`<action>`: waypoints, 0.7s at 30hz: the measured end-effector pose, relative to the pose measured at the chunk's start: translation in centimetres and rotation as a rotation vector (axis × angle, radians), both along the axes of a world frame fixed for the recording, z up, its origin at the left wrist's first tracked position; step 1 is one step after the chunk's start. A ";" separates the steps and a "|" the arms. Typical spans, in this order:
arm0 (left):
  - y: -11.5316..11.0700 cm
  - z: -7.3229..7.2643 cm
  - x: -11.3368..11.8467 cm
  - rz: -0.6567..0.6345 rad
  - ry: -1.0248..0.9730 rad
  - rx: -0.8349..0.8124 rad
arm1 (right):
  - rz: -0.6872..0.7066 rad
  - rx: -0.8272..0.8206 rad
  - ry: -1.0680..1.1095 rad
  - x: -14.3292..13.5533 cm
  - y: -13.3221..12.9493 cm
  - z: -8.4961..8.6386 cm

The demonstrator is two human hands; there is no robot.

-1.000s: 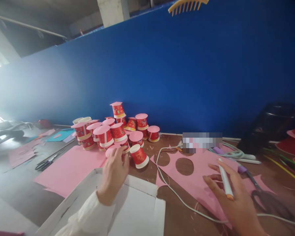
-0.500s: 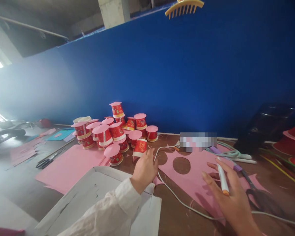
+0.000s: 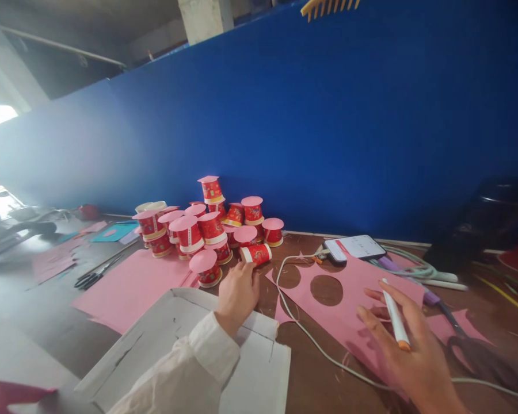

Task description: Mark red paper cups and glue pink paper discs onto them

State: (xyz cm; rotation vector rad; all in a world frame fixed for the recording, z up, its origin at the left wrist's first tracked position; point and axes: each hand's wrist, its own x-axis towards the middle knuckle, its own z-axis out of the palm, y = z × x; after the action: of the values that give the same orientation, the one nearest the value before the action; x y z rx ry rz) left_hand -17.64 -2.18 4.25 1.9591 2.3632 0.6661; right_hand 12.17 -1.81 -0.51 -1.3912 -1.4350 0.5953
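Observation:
My left hand (image 3: 238, 294) has its fingers curled against the base end of a red paper cup (image 3: 257, 254) lying on its side; the fingertips are partly hidden. Beside it stand several upturned red paper cups (image 3: 187, 234), stacked in places, many topped with pink paper discs. Across my right hand (image 3: 414, 345) lies a white marker pen (image 3: 396, 316) with an orange end, held loosely, the fingers partly spread. Below that hand is a pink paper sheet (image 3: 365, 287) with round holes cut out.
A white cable (image 3: 315, 342) loops over the table to a lit phone (image 3: 354, 248). Scissors (image 3: 453, 322) lie at the right, another pair (image 3: 95, 273) at the left near pink sheets (image 3: 129, 290). White cardboard (image 3: 155, 351) lies in front, and a blue partition (image 3: 285, 126) rises behind.
The red cup near my left hand has turned from tilted to lying on its side, its rim now to the right. My left hand has shifted slightly left. The marker stays in my right hand.

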 end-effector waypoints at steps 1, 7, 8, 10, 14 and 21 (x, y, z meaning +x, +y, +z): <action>0.4 0.4 -0.2 0.031 0.004 0.036 | 0.010 0.001 0.009 0.0 0.0 -0.1; 3.3 1.0 -1.9 0.207 -0.324 -0.028 | 0.006 -0.010 -0.012 0.3 0.4 -0.5; 3.5 0.8 -2.2 0.204 -0.394 -0.038 | -0.001 -0.013 -0.020 0.4 0.5 -0.6; 3.8 0.2 -2.6 0.194 -0.502 -0.039 | -0.003 -0.020 -0.027 0.5 0.5 -0.8; 3.3 -0.8 -2.9 0.185 -0.774 -0.083 | 0.008 -0.026 -0.036 0.5 0.6 -0.9; 2.1 -1.4 -3.2 0.205 -1.160 -0.147 | 0.024 -0.034 -0.061 0.1 0.4 -0.5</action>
State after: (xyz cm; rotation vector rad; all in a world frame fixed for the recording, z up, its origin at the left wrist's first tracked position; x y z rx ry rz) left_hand -20.81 -0.12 2.82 0.8185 1.7394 1.1570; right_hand 12.24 -1.38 -1.00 -1.4312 -1.4982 0.6002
